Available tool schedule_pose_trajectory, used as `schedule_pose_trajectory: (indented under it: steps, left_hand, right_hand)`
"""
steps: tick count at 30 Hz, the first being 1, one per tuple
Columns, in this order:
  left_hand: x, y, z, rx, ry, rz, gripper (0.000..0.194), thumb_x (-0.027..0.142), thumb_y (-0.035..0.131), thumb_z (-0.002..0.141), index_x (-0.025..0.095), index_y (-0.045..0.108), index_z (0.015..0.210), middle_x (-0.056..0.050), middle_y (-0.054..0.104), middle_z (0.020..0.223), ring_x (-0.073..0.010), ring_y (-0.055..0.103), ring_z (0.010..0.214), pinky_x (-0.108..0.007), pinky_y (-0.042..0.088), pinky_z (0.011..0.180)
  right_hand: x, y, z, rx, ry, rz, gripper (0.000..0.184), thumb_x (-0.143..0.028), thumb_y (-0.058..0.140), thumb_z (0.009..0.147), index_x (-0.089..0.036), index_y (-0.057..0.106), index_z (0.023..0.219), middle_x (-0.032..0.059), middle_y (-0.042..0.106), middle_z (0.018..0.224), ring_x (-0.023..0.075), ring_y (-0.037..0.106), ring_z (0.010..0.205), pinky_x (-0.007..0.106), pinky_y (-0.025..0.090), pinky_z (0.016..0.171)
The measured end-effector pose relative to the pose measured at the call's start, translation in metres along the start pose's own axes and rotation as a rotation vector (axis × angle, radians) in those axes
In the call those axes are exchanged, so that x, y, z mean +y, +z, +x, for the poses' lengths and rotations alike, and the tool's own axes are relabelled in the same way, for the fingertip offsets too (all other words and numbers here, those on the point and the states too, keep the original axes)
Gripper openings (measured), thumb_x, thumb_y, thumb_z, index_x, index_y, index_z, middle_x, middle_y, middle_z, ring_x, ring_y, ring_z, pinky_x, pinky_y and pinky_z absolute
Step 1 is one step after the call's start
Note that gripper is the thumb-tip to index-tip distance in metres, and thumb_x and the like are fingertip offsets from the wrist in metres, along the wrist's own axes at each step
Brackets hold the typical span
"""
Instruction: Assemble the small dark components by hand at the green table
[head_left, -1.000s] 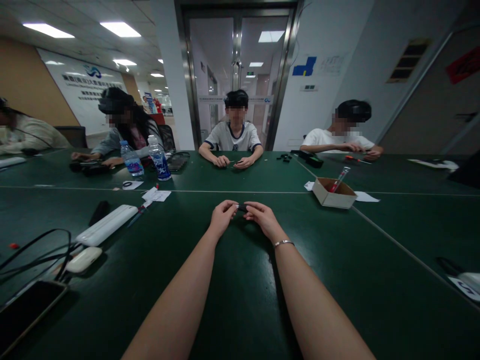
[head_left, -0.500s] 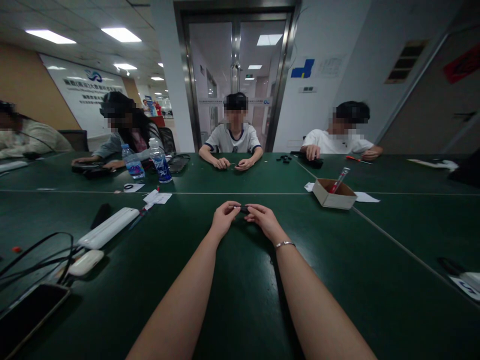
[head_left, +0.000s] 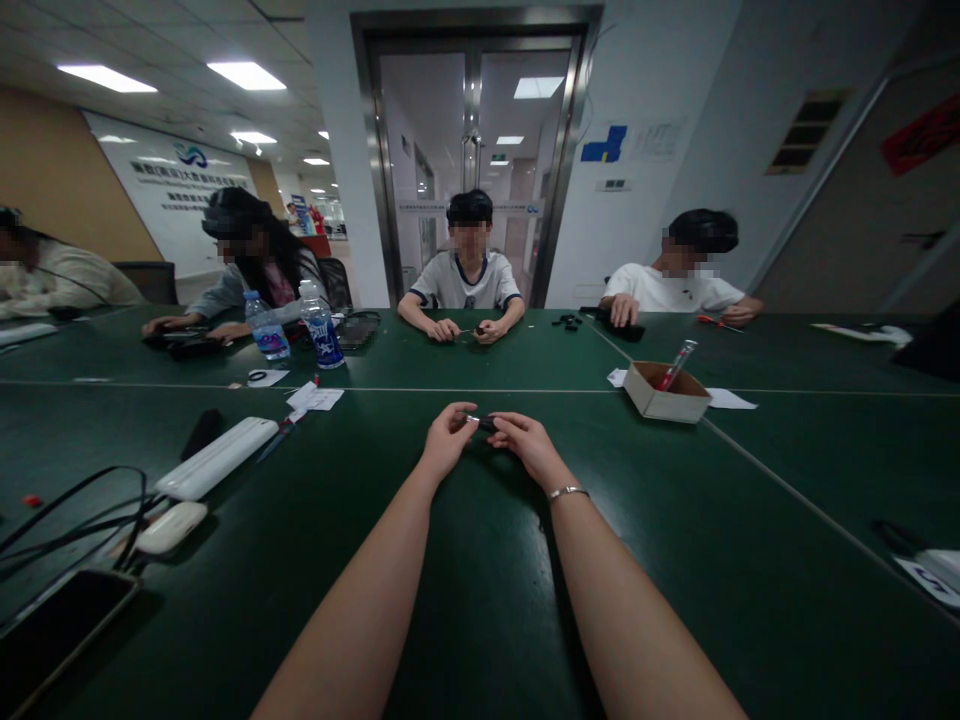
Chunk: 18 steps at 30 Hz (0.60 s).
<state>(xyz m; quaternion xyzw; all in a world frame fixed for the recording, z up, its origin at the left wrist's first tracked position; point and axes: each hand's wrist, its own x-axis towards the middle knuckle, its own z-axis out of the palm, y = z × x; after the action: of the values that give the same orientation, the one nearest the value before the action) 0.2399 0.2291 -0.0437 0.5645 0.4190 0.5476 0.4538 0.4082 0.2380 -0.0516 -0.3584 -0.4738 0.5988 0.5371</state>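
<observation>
My left hand (head_left: pixel 446 442) and my right hand (head_left: pixel 529 446) meet above the green table (head_left: pixel 480 560), fingertips close together. Between them is a small dark object (head_left: pixel 487 423) with a shiny silver piece (head_left: pixel 472 418) at its left side. The left thumb and fingers pinch the silver end, while the right fingers pinch the dark end. Its exact kind is too small to make out, and whether the two pieces are joined I cannot tell. A silver bracelet (head_left: pixel 568 491) circles my right wrist.
On the left lie a white power strip (head_left: pixel 217 457), a white case (head_left: pixel 172 527), cables and a phone (head_left: pixel 67 640). Two water bottles (head_left: pixel 321 325) stand farther back. A small open box (head_left: pixel 666 392) holds a red tube. Several people work across the table.
More of the silver piece shows between my fingertips than before, beside the dark object. Both hands stay in nearly the same place.
</observation>
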Motion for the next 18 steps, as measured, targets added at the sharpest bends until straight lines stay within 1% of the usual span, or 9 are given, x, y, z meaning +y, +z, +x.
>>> schedule_pose_trajectory:
  steps: [3,5,7,9,12,15,18]
  left_hand:
    - [-0.0013,0.0000,0.0006,0.018,-0.022,0.006,0.040,0.038,0.070,0.074,0.017,0.063,0.106,-0.006,0.062,0.090,-0.0157,0.060,0.076,-0.023,0.048,0.059]
    - [-0.0033,-0.0002,0.0015,0.035,-0.035,0.020,0.038,0.042,0.069,0.075,0.016,0.063,0.102,-0.006,0.063,0.088,-0.0159,0.060,0.074,-0.024,0.048,0.059]
    - [-0.0053,-0.0010,0.0025,0.035,-0.010,0.038,0.034,0.043,0.070,0.075,0.015,0.064,0.094,-0.006,0.064,0.084,-0.0159,0.061,0.074,-0.026,0.049,0.064]
    - [-0.0064,-0.0022,0.0033,0.024,0.044,0.048,0.030,0.041,0.071,0.075,0.015,0.065,0.089,-0.006,0.065,0.084,-0.0170,0.062,0.079,-0.029,0.050,0.074]
    - [-0.0061,-0.0037,0.0033,0.003,0.099,0.032,0.024,0.034,0.071,0.074,0.016,0.065,0.088,-0.006,0.067,0.090,-0.0184,0.063,0.087,-0.032,0.049,0.085]
    - [-0.0049,-0.0041,0.0023,-0.047,0.093,0.004,0.023,0.030,0.070,0.074,0.015,0.065,0.090,-0.006,0.068,0.092,-0.0190,0.065,0.088,-0.033,0.050,0.086]
    - [-0.0042,-0.0038,0.0017,-0.074,0.093,-0.022,0.021,0.026,0.070,0.072,0.015,0.065,0.089,-0.006,0.068,0.090,-0.0196,0.065,0.089,-0.034,0.050,0.087]
  right_hand:
    - [-0.0003,0.0004,0.0005,0.002,0.010,-0.004,0.032,-0.032,0.085,0.068,-0.014,0.072,0.092,0.0056,0.069,0.068,0.0171,0.068,0.063,0.023,0.056,0.059]
    - [-0.0009,0.0011,0.0003,0.002,0.014,-0.007,0.031,-0.031,0.085,0.068,-0.013,0.072,0.091,0.0055,0.069,0.068,0.0164,0.068,0.063,0.022,0.055,0.059]
    - [-0.0016,0.0020,-0.0001,0.010,0.018,-0.010,0.031,-0.029,0.084,0.069,-0.012,0.072,0.092,0.0056,0.069,0.069,0.0155,0.067,0.062,0.020,0.055,0.058]
    - [-0.0023,0.0027,-0.0006,0.022,0.025,-0.011,0.029,-0.026,0.083,0.070,-0.011,0.071,0.092,0.0059,0.070,0.070,0.0152,0.067,0.061,0.020,0.055,0.058]
    - [-0.0028,0.0029,-0.0012,0.035,0.035,-0.012,0.024,-0.024,0.080,0.073,-0.011,0.071,0.090,0.0065,0.069,0.068,0.0155,0.067,0.060,0.020,0.055,0.058]
    - [-0.0024,0.0023,-0.0011,0.049,0.041,-0.012,0.021,-0.025,0.079,0.075,-0.011,0.071,0.088,0.0062,0.067,0.063,0.0161,0.067,0.058,0.021,0.055,0.056]
    - [-0.0015,0.0015,-0.0003,0.059,0.040,-0.012,0.023,-0.029,0.080,0.076,-0.011,0.070,0.087,0.0056,0.066,0.061,0.0168,0.066,0.056,0.021,0.055,0.053]
